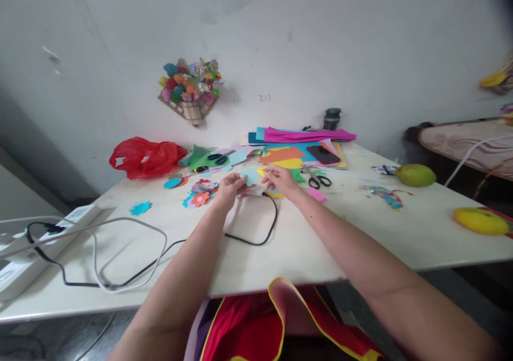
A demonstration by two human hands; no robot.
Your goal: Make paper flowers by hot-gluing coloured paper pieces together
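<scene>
My left hand (230, 186) is closed in a pinch on the edge of a light blue paper piece (250, 176). Just to its right, my right hand (280, 180) has its fingers pinched together at a small yellow paper piece (261, 172). Below both hands lies a white object (256, 191) with a black cord (276, 217); its kind is partly hidden by the fingers. Layered paper flowers (201, 194) are left of my left hand. Black-handled scissors (319, 181) and a pink paper piece (317, 194) lie right of my right hand.
Coloured sheets (282, 155), a phone (323, 155) and more scissors (219, 158) lie at the back. A red plastic bag (146, 157) sits back left. Cables loop from a power strip (76, 219). Mangoes (416, 174) are at right; a blue paper flower (140, 208) lies left.
</scene>
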